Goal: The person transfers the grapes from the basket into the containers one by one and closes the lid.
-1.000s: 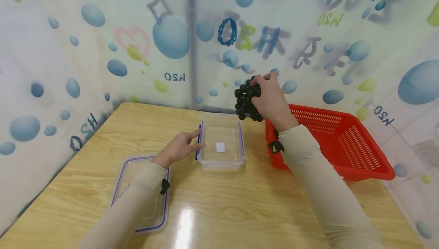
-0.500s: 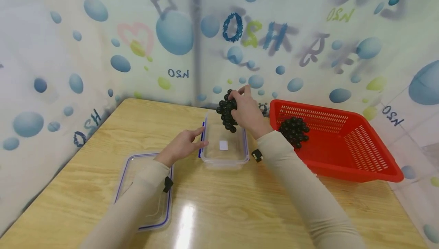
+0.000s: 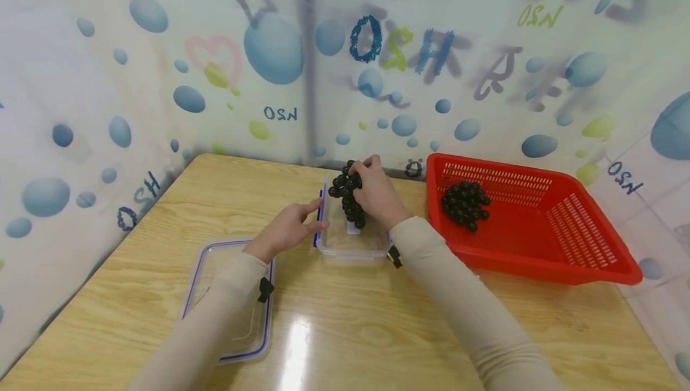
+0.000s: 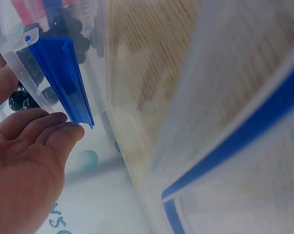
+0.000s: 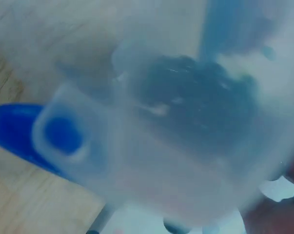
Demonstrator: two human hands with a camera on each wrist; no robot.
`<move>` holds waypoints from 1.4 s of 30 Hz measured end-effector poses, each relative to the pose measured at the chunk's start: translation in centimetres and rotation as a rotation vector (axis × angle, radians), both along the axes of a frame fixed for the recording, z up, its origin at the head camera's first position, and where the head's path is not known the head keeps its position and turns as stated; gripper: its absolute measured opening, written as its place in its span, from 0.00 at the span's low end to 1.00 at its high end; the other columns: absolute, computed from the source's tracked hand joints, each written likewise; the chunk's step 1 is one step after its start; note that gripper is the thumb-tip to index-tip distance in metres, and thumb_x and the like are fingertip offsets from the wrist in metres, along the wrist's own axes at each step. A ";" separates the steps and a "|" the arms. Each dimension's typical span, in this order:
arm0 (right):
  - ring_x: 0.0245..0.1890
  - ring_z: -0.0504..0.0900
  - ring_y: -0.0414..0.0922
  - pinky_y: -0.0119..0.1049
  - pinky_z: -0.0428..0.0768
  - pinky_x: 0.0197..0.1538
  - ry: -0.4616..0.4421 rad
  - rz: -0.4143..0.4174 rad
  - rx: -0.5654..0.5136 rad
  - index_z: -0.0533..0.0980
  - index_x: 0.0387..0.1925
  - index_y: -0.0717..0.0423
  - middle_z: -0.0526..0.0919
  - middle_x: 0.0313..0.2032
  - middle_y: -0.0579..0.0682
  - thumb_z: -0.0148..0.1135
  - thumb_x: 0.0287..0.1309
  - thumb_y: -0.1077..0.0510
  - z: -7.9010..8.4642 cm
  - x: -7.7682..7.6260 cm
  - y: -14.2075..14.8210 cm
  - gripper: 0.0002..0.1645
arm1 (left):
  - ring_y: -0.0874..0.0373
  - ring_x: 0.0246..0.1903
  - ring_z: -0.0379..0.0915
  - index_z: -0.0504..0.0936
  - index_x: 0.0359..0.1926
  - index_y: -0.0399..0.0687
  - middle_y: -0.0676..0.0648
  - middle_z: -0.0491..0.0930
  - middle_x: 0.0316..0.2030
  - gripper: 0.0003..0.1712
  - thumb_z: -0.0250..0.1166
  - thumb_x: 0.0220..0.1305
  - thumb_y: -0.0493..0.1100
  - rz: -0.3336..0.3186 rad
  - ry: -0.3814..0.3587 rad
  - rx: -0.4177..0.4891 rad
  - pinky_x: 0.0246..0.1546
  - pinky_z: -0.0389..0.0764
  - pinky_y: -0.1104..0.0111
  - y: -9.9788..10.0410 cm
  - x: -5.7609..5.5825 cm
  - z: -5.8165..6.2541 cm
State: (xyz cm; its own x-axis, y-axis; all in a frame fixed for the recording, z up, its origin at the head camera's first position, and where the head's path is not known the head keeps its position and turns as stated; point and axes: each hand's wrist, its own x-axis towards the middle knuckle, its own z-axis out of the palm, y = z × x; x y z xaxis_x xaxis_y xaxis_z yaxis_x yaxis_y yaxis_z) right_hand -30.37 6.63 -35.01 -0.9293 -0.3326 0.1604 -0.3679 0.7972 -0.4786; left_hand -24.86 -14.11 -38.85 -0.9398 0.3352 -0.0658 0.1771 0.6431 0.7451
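Right hand [image 3: 379,194]: grasping the upper part of the grapes between thumb and fingers, over the box.
Grapes [image 3: 347,187]: one bunch, hanging upright, partly inside the box; both wrist views show berries through its clear wall. Contact with the box floor cannot be told.
Change, grapes: one second ago held right of the box, half a second ago above its rear part; now lower, covering part of the white label [image 3: 353,231] in the box.
Left hand [image 3: 288,230]: not grasping; fingers extended at the left side of the box, beside the blue clip [image 4: 64,73]. Position matches both earlier frames.
Box [image 3: 350,254]: clear, uncovered, resting on the worktop [image 3: 377,331] between the lid and the basket.
Second bunch [image 3: 465,204]: in the left part of the basket; mostly hidden behind the right arm one second ago, now in plain view.
Basket [image 3: 539,235]: red, slotted, right of the box.
Lid [image 3: 247,328]: clear, blue-edged, flat under the left forearm.
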 end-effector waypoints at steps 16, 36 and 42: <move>0.66 0.65 0.58 0.52 0.68 0.63 -0.021 0.100 0.169 0.63 0.73 0.49 0.56 0.73 0.56 0.52 0.69 0.57 -1.2 0.1 0.5 0.32 | 0.36 0.66 0.58 0.58 0.74 0.43 0.39 0.56 0.72 0.36 0.60 0.72 0.49 -0.014 0.007 -0.003 0.64 0.62 0.49 0.1 -0.2 -0.1; 0.68 0.58 0.64 0.60 0.53 0.68 0.131 0.090 0.363 0.64 0.72 0.45 0.65 0.68 0.57 0.52 0.67 0.33 -2.3 1.1 0.5 0.38 | 0.36 0.65 0.61 0.58 0.74 0.43 0.39 0.57 0.71 0.37 0.60 0.72 0.50 -0.006 0.014 -0.024 0.63 0.64 0.48 0.0 -0.2 -0.1; 0.71 0.49 0.65 0.65 0.49 0.68 0.064 0.122 0.431 0.57 0.75 0.43 0.63 0.71 0.53 0.51 0.67 0.33 -2.7 0.3 0.0 0.41 | 0.36 0.64 0.61 0.57 0.75 0.44 0.39 0.57 0.72 0.37 0.60 0.72 0.49 -0.003 0.003 -0.029 0.62 0.65 0.48 0.1 -0.1 0.0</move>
